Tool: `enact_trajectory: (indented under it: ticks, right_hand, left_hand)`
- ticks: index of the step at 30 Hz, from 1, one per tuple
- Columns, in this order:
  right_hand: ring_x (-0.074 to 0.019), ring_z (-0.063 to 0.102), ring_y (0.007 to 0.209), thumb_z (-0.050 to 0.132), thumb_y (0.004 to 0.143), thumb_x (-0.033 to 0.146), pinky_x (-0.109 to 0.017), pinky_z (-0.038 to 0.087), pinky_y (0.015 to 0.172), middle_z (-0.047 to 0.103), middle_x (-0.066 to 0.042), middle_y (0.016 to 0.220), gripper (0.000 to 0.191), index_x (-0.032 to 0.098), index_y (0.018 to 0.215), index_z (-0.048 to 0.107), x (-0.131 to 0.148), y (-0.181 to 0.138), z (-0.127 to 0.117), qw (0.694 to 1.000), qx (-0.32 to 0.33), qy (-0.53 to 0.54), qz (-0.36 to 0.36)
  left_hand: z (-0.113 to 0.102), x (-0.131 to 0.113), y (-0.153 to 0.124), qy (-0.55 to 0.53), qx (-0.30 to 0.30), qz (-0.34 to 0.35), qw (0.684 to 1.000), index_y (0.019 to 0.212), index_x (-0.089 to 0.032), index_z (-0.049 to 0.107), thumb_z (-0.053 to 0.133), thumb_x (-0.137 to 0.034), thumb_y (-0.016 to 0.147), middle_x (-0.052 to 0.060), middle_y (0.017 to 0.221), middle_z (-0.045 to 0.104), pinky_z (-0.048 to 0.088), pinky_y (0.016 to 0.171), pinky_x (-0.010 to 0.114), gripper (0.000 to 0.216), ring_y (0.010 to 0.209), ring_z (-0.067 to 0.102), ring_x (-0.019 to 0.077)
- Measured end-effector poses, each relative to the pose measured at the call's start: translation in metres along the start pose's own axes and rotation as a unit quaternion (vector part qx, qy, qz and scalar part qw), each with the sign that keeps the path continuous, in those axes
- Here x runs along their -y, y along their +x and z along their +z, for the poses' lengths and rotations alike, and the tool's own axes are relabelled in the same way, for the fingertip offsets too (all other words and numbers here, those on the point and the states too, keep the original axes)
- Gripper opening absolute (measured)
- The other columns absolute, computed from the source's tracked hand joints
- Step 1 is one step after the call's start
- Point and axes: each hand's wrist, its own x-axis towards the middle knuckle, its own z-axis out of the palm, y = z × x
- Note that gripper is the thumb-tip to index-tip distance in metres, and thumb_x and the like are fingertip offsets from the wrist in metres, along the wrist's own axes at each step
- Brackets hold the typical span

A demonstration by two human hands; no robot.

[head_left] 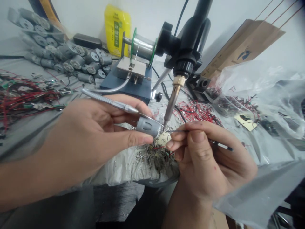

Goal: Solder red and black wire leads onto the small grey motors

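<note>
Between the thumb and fingers of my left hand (95, 127) is a small grey cylindrical motor (147, 126), its end turned to the right. My right hand (205, 152) pinches a thin dark wire (179, 130) whose tip reaches the motor's end. A soldering iron (172, 101), clamped in a black stand, points down with its tip at that same spot. The thin nozzle of a solder feed tube (126, 107) passes over my left hand to the iron's tip. Whether the wire touches the motor's terminal I cannot tell.
A solder spool (143, 47) sits on the blue-based feeder (130, 68) behind. Many grey motors (76, 60) are piled at the back left. Red wires with small parts (28, 92) lie left, more red wires (196, 113) right. Solder debris (152, 159) lies below the iron; plastic bags (262, 76) stand right.
</note>
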Motion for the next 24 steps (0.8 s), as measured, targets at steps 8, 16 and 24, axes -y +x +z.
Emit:
enact_trajectory:
  ticks: [8,16,24]
  right_hand:
    - [-0.0090,0.083,0.077,0.079,0.105,0.011,-0.017,0.070,0.068,0.086,0.002,0.090,0.017,0.024,0.111,0.089,0.0009,0.0005,-0.0007,1.000,-0.002,-0.001,0.009]
    - [-0.0100,0.082,0.073,0.078,0.104,0.009,-0.019,0.070,0.066,0.084,0.002,0.087,0.019,0.025,0.110,0.088,0.0023,0.0009,0.0006,1.000,0.001,-0.020,0.007]
    - [-0.0101,0.081,0.075,0.078,0.104,0.008,-0.020,0.070,0.067,0.084,0.001,0.086,0.018,0.022,0.109,0.088,0.0045,0.0009,0.0030,1.000,-0.005,-0.024,0.002]
  left_hand:
    - [0.0003,0.0032,-0.0006,0.028,-0.014,0.018,0.999,0.096,-0.039,0.092,0.107,-0.023,0.078,-0.016,0.092,0.088,0.069,0.071,0.007,0.028,0.082,0.087,0.0114]
    - [-0.0036,0.0024,-0.0011,0.035,-0.006,0.012,0.999,0.095,-0.041,0.091,0.109,-0.026,0.074,-0.012,0.099,0.089,0.078,0.079,0.022,0.032,0.089,0.088,0.0201]
    - [-0.0018,-0.0002,-0.0010,0.045,-0.009,0.004,0.999,0.095,-0.042,0.091,0.109,-0.031,0.075,-0.012,0.095,0.088,0.077,0.081,0.019,0.029,0.088,0.087,0.0171]
